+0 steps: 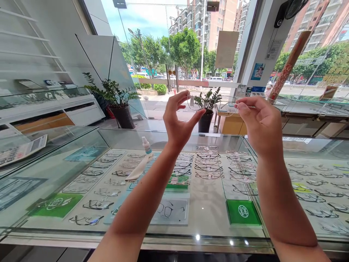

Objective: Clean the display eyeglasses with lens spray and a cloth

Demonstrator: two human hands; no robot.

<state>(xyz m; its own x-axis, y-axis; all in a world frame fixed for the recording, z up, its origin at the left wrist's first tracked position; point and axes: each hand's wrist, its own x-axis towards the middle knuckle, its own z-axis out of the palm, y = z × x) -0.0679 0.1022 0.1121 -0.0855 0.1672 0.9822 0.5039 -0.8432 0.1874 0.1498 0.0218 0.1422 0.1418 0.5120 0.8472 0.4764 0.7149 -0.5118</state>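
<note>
A thin-rimmed pair of eyeglasses is held up at about eye height above the glass counter, its outline faint against the bright window. A small white tag shows on its left lens side. My left hand curves around that side, forefinger at the top and thumb spread lower down, so the lens sits between them. With thumb and forefinger, my right hand pinches the other end. Below, a small spray bottle stands on the counter beside a pale cloth.
Under the glass top of the display counter lie rows of spectacle frames and green logo cards. A newspaper rests at the left. Beyond are potted plants, another showcase and glass doors onto a street.
</note>
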